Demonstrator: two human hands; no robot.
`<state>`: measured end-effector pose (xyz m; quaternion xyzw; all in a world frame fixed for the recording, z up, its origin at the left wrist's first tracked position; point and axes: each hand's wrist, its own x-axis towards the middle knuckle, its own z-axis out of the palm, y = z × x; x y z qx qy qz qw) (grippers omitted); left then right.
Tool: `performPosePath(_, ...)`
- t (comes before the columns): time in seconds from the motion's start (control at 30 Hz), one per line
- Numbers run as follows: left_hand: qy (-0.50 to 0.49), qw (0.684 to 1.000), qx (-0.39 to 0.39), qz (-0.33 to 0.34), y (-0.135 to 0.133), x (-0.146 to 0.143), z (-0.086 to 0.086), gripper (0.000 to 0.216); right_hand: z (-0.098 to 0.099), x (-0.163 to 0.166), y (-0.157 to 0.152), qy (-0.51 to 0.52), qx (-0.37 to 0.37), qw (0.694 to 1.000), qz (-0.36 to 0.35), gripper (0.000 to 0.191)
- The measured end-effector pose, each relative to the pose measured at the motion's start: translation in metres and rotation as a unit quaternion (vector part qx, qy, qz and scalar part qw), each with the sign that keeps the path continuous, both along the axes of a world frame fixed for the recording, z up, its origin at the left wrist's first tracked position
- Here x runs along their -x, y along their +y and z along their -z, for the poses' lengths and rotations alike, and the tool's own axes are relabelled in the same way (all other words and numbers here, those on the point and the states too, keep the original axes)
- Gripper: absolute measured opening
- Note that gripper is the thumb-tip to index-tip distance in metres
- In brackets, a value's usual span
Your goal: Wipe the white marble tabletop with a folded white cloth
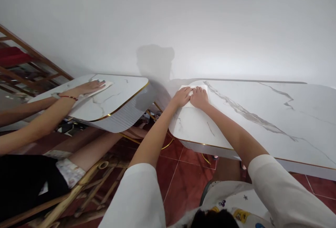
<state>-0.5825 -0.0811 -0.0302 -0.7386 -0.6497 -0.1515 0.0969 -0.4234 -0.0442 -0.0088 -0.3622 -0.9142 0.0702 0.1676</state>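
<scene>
A folded white cloth (195,88), perhaps a tissue, lies flat on the far left corner of a white marble-patterned table (236,98). My left hand (183,96) presses on its left part, fingers bent and close together. Right beside it, my right hand (199,96) bears down on the same cloth with curled fingers. The two hands touch or nearly touch at the fingertips. Part of the cloth is hidden beneath them.
A second marble-patterned table (118,95) stands left, across a narrow gap. There another person's hand (90,87) rests on a white cloth (106,86). A white wall (223,28) stands behind both tables. A bamboo chair (86,189) is at lower left, above red floor tiles (183,182).
</scene>
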Motion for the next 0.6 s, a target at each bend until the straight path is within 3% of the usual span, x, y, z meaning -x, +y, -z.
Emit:
performPosePath(0.23,-0.003,1.000,-0.007,-0.029,0.032,0.007,0.000,0.050,-0.001,0.011,0.039,-0.007,0.006,1.000,-0.014,0.054)
performPosePath(0.6,-0.019,1.000,-0.016,-0.019,0.071,0.016,-0.004,0.050,0.001,0.027,0.080,0.005,0.007,1.000,-0.009,0.054)
